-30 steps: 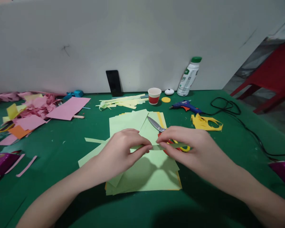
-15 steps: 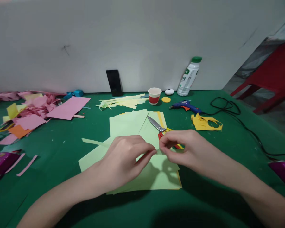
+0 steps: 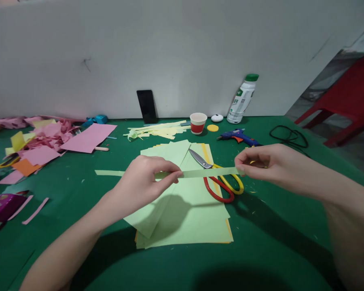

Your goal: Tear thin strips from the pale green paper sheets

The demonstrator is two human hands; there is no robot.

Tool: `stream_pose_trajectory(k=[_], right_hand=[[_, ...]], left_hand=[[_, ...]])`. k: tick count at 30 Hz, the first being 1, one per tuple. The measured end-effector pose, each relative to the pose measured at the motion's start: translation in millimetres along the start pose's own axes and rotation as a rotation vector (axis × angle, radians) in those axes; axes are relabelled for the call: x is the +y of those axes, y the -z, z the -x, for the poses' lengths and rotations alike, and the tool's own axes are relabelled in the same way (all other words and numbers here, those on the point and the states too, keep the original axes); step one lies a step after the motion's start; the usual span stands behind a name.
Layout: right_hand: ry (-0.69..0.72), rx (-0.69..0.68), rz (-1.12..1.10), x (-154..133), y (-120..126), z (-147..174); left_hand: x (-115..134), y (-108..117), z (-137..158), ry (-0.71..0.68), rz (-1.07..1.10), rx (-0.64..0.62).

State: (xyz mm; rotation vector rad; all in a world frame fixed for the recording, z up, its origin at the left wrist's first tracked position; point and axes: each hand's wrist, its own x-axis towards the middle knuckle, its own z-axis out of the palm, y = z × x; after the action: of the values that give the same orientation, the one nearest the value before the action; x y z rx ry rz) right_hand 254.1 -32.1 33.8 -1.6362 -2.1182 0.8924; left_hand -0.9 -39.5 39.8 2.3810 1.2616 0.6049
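A narrow light-green paper strip (image 3: 208, 173) is stretched level between my two hands. My left hand (image 3: 151, 178) pinches it partway along, and its free end sticks out to the left past the hand. At the right end, my right hand (image 3: 257, 161) pinches it between thumb and fingertips. Below lies a stack of light-green paper sheets (image 3: 194, 222), with yellow-orange edges showing under it. Scissors (image 3: 223, 184) with a red and a yellow handle rest on the stack, slightly parted, partly behind the strip.
Pale strips (image 3: 160, 130), a paper cup (image 3: 198, 124), a black phone (image 3: 147, 106) and a white bottle (image 3: 242, 101) stand or lie along the wall. A blue glue gun (image 3: 238, 136) with its cord lies right. Pink paper scraps (image 3: 50, 137) pile up left.
My right hand has moved right and up, drawing the strip out between the hands. My left hand has shifted left and slightly up. The scissors' handles now show fully.
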Motion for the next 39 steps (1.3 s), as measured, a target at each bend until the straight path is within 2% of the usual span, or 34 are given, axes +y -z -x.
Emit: stream_pose_trajectory(k=[6,10,11,13,15,16,18,20,25,28,34,39], right_hand=[[-0.026,0.074,0.089,6,5,0],[-0.119,0.3,0.105,14,15,-5],[-0.104,0.365,0.083,13,15,-6],[0.035,0.424,0.056,6,8,-7],[0.239,0.327,0.101,-4,-3,-7],[0.285,0.264,0.126,-9,-10,-7],[0.315,0.119,0.164,-18,-22,-6],[0.315,0.052,0.189,-23,-31,-5],[0.292,0.04,0.255,-31,-47,-1],[0.262,-0.008,0.304,-32,-57,-2],[0.253,0.001,0.346,-30,-58,-3],[0.139,-0.013,0.371,-23,-37,-5]], left_hand=[[-1,0,-2,0.027,0.01,-0.008],[-4,3,-3,0.08,0.043,-0.01],[-4,4,-3,0.086,0.06,-0.016],[-4,2,-4,0.088,0.091,-0.038],[-4,0,-5,0.08,0.102,-0.06],[-4,-2,-5,0.073,0.098,-0.068],[-4,-6,-6,0.06,0.077,-0.077],[-5,-11,-6,0.054,0.063,-0.08],[-4,-27,-6,-0.034,0.187,-0.089],[-1,-36,-5,-0.068,0.175,-0.098],[-6,-37,-7,0.011,0.147,-0.134],[-36,-36,-23,0.157,0.153,-0.228]])
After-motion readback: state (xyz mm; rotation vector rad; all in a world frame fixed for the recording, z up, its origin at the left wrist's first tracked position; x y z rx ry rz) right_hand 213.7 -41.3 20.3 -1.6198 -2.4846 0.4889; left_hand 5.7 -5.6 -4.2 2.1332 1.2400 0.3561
